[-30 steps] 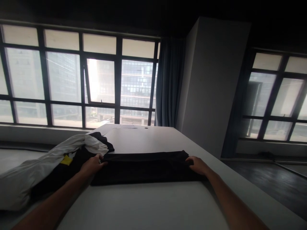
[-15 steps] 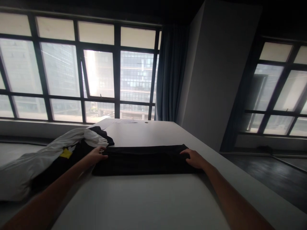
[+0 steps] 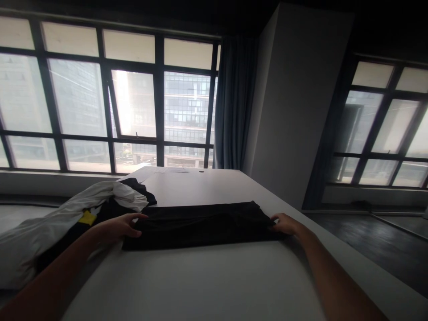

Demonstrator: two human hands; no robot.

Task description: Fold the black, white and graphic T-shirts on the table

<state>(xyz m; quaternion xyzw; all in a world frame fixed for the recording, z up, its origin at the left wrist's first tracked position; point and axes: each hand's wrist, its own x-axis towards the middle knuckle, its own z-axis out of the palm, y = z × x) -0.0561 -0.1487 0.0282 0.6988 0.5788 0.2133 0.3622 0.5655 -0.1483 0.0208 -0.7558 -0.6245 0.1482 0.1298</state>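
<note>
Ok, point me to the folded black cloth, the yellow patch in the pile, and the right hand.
Folded black cloth (image 3: pixel 200 225), head view, middle of its top face.
Yellow patch (image 3: pixel 87 217), head view, its centre, in the clothes pile.
Right hand (image 3: pixel 286 224), head view, back of the hand at the cloth's right end.

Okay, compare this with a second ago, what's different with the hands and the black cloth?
Both hands have slid outward to the ends of the folded black garment. The left hand now sits open at its left edge, and the right hand touches the right corner; whether either grips it is unclear. The garment lies flat on the white table as before, and the clothes pile has not changed.
</note>
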